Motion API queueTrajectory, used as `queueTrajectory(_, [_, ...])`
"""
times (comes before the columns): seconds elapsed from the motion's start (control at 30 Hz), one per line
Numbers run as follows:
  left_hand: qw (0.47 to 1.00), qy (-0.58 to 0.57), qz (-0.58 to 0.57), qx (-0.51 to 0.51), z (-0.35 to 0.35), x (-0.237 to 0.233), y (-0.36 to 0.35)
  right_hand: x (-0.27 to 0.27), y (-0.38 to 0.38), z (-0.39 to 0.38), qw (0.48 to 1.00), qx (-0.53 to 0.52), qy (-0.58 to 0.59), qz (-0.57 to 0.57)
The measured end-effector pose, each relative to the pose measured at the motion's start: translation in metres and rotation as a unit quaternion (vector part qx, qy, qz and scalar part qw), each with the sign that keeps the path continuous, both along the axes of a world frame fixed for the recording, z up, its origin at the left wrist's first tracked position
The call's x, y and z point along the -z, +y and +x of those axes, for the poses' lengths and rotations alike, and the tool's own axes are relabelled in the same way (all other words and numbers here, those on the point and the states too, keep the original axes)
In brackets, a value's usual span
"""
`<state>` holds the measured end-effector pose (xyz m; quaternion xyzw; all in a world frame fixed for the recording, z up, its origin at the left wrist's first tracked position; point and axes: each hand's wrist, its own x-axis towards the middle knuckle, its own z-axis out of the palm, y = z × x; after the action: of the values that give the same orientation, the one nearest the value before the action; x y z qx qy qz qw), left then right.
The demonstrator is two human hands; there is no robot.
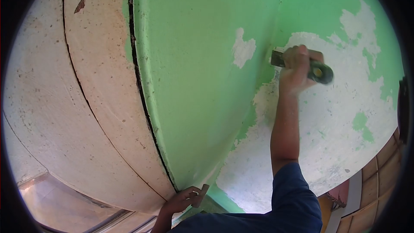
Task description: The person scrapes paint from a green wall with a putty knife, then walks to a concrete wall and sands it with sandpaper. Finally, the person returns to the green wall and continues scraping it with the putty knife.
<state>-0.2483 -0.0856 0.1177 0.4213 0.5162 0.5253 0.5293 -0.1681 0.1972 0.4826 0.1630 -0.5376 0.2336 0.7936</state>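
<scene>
In the head view my right hand point(296, 67) is closed around a scraper point(321, 74) with a dark handle and a hole-like spot near its end. The scraper's blade point(277, 58) lies against the green painted wall point(310, 13), at the edge of a bare whitish patch point(327, 112). Slight blur shows on the hand and handle. Low in the view, my left hand point(181, 200) grips a small flat brownish piece point(200, 196) between thumb and fingers; its exact kind cannot be made out. That hand is near the bottom of the green corner.
A cream panelled surface point(99, 60) with dark gaps stands at the left. One small bare spot point(244, 48) marks the green wall in the middle. Lower left is a glassy pane point(64, 203); brown tiles point(379, 181) appear at the lower right.
</scene>
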Motion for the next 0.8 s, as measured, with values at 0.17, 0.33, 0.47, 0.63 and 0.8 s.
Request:
queueTrajectory(0.17, [1.0, 0.015, -0.015, -0.01, 0.001, 0.0, 0.001, -0.014, 0.003, 0.026, 0.976, -0.146, 0.104, 0.127])
queueTrajectory(0.33, [1.0, 0.012, -0.01, -0.008, 0.002, -0.001, 0.0, -0.017, 0.002, 0.005, 0.989, -0.103, 0.102, -0.029])
queueTrajectory(0.47, [1.0, 0.023, 0.004, -0.017, 0.001, 0.0, 0.002, -0.014, 0.005, 0.031, 0.964, -0.141, 0.097, 0.202])
queueTrajectory(0.63, [0.999, 0.024, -0.022, -0.001, 0.001, -0.004, 0.001, -0.019, 0.004, 0.009, 0.989, -0.064, 0.109, 0.079])
queueTrajectory(0.8, [1.0, 0.029, -0.004, -0.002, 0.001, -0.001, 0.001, -0.015, -0.01, 0.02, 0.982, -0.059, 0.145, 0.11])
